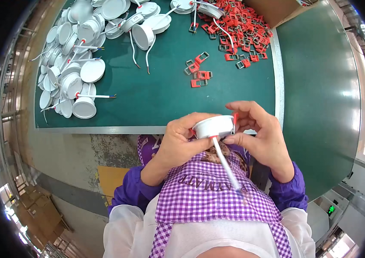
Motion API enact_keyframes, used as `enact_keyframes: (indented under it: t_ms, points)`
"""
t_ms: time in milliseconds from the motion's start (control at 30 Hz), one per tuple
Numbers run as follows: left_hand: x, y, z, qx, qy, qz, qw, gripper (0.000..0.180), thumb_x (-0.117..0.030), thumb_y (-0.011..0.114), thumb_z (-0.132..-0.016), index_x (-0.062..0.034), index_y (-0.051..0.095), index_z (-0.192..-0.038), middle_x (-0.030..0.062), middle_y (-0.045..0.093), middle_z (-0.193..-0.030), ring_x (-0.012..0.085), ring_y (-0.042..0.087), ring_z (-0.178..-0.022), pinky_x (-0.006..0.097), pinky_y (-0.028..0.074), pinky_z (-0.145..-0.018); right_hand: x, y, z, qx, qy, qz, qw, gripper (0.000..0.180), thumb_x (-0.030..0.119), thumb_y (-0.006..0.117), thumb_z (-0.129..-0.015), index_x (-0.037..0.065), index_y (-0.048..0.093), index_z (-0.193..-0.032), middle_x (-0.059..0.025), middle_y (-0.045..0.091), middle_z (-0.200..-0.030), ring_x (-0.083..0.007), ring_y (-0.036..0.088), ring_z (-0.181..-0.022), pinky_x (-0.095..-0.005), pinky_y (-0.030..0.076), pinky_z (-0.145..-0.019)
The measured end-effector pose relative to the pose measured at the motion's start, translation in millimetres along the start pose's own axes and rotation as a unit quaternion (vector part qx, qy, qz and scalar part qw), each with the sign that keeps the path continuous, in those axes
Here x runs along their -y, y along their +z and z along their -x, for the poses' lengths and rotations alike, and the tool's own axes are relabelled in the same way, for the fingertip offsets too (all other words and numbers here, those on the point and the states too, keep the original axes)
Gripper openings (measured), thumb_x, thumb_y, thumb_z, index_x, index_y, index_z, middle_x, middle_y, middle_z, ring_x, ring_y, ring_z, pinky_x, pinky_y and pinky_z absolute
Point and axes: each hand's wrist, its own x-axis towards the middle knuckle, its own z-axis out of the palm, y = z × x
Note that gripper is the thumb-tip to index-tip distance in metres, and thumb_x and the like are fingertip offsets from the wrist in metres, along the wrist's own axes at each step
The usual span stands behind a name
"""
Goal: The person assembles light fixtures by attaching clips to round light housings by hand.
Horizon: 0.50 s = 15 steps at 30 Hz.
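A white round downlight housing (213,127) is held in front of my body, just past the table's near edge. Its white cable (225,163) hangs toward me, the end blurred. My left hand (182,139) grips the housing from the left, thumb underneath and fingers along its side. A bit of red shows beside those fingers. On the housing's right side stands a red clip (235,118) with a metal spring. Around that clip curl the fingers of my right hand (259,135), its thumb against the housing's lower right edge; the exact finger contact is partly hidden.
Many white downlights (92,71) with cables are heaped on the left of the green table (156,103). A pile of red clips (251,30) lies at the far right beside a cardboard box (277,10). Several loose clips (199,77) sit nearer. A metal edge (279,77) borders another green surface.
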Motion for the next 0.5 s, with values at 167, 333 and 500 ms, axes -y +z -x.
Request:
enact_keyframes:
  t_ms: [167,333,500]
  points:
    - [-7,-2,6,-0.003,-0.034,-0.062,0.997,0.036,0.0,0.071,-0.079,0.0,0.064,-0.115,0.0064,0.068,-0.101,0.0104,0.062,-0.092,0.027,0.052,-0.081,-18,5,-8,0.016,0.085,-0.142,0.986,0.05,0.003,0.082,-0.074,-0.004,0.057,-0.116,-0.0068,0.067,-0.092,-0.0115,0.065,-0.084,-0.0258,0.054,-0.076]
    - [2,-10,-11,0.022,-0.072,-0.016,0.997,0.048,-0.007,0.076,-0.081,-0.0014,0.059,-0.126,0.006,0.066,-0.107,0.01,0.06,-0.093,0.026,0.051,-0.082,-36,-3,-19,0.035,0.106,-0.191,0.975,0.04,0.001,0.078,-0.078,-0.003,0.058,-0.113,-0.0071,0.067,-0.092,-0.0116,0.066,-0.085,-0.0251,0.054,-0.076]
    - [-15,-39,-40,-0.098,0.044,-0.161,0.981,0.047,-0.001,0.068,-0.086,-0.001,0.054,-0.131,0.0091,0.058,-0.126,0.0145,0.059,-0.107,0.026,0.05,-0.089,-6,-71,-59,-0.11,0.0,-0.06,0.992,0.034,0.008,0.072,-0.082,-0.001,0.06,-0.112,-0.007,0.067,-0.093,-0.0163,0.065,-0.08,-0.0305,0.053,-0.074]
